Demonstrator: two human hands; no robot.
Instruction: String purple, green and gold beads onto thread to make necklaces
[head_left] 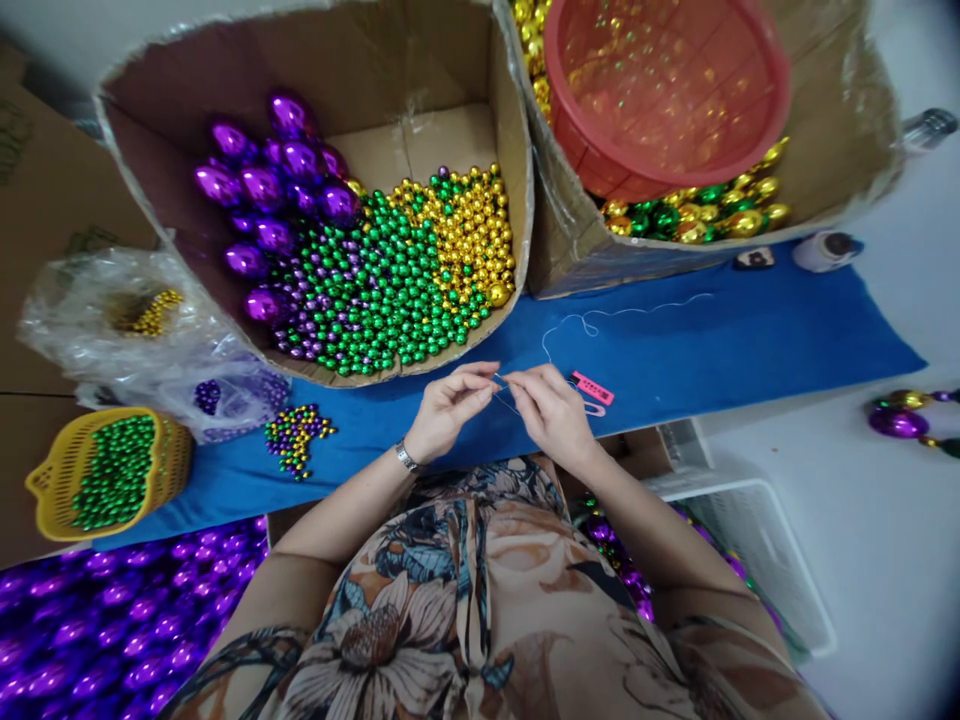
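My left hand (447,410) and my right hand (551,412) meet just above the blue cloth. Both are closed in a pinch, fingertips almost touching, on a thin white thread (507,402); whether a needle is between them is too small to tell. A loose length of the thread trails away across the cloth behind my right hand. Beside that hand lies a small pink tool (592,388) with a ring-shaped end, partly hidden by the hand. Left of my left hand, a small pile of purple, green and gold beads (297,440) rests on the cloth.
Ahead stands a cardboard box (420,60) of purple, green and gold beads. A second box (585,255) holds gold and green beads and a red basket (667,180). At left are a yellow basket (176,460) and plastic bags (67,320). A white crate (802,570) stands lower right.
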